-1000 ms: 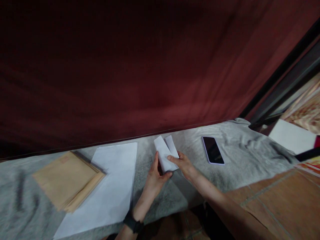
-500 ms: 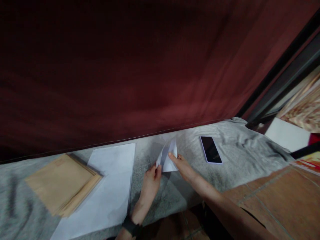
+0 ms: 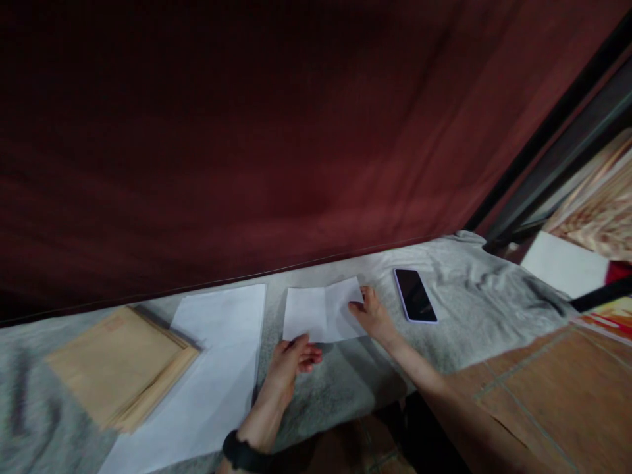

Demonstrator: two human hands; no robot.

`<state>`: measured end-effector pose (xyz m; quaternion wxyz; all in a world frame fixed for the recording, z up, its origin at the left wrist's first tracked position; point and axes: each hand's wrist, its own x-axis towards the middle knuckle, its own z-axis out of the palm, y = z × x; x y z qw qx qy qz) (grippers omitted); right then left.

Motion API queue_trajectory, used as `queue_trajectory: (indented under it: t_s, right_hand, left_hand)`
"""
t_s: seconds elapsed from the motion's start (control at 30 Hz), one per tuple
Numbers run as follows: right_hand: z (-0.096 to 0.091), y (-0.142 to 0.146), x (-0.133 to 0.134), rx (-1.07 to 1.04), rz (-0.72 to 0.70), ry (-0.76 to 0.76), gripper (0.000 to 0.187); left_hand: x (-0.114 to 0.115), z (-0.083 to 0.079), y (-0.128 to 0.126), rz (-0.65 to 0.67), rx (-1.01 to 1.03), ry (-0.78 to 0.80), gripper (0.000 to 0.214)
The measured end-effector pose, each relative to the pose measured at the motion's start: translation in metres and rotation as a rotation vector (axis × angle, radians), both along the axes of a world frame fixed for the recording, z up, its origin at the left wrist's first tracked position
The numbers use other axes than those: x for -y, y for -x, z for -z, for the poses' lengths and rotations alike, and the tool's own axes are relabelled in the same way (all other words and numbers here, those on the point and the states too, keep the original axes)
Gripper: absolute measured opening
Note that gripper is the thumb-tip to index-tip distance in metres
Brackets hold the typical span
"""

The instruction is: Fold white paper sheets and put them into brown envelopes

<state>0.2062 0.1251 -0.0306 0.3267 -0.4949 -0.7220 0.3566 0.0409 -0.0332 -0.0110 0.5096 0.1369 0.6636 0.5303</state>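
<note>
Creased paper [image 3: 316,315] flat on cloth [image 3: 474,309]. Right hand [image 3: 372,316], spread wide, pins right edge; left hand [image 3: 291,359] curled at near edge, grip unclear.

Grey cloth [image 3: 469,289] covers the table. Brown envelope stack [image 3: 118,365] at left, touching white sheets [image 3: 212,368]. Black phone [image 3: 415,295] face-up at right. Dark red curtain [image 3: 247,131] behind. Tiled floor [image 3: 557,408] near right.
</note>
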Motion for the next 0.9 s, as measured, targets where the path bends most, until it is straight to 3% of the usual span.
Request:
queue_trajectory:
  t_s: [0.07,0.13,0.27,0.37,0.43,0.5,0.6,0.67,0.77,0.9]
  right_hand:
    - [-0.004,0.003,0.006,0.153,-0.008,-0.258,0.053]
    - [-0.005,0.009,0.016,0.252,-0.124,-0.395,0.057]
    - [0.007,0.025,0.041,0.333,-0.401,-0.448,0.053]
    - [0.017,0.031,0.052,0.437,-0.508,-0.467,0.051]
    - [0.020,0.030,0.055,0.491,-0.545,-0.478,0.050]
    - [0.020,0.029,0.054,0.522,-0.561,-0.499,0.051]
    - [0.020,0.025,0.053,0.549,-0.582,-0.552,0.054]
    - [0.021,0.023,0.052,0.570,-0.592,-0.592,0.055]
    - [0.026,0.020,0.052,0.595,-0.577,-0.661,0.055]
    - [0.031,0.016,0.049,0.580,-0.553,-0.735,0.053]
  left_hand:
    - [0.002,-0.001,-0.001,0.014,0.040,0.025,0.037]
    - [0.003,-0.001,-0.002,0.046,0.085,0.049,0.040]
    - [0.008,-0.003,-0.004,0.095,0.189,0.080,0.046]
    - [0.013,-0.007,-0.011,0.284,0.287,0.139,0.062]
    - [0.015,-0.012,-0.016,0.398,0.220,0.095,0.070]
    - [0.013,-0.015,-0.020,0.376,-0.101,-0.071,0.066]
    - [0.002,-0.011,-0.021,0.306,-0.832,-0.324,0.053]
    - [-0.008,0.000,-0.020,0.383,-1.202,-0.367,0.057]
    - [-0.018,0.025,-0.018,0.424,-1.514,-0.269,0.062]
    - [-0.021,0.047,-0.016,0.480,-1.664,-0.167,0.068]
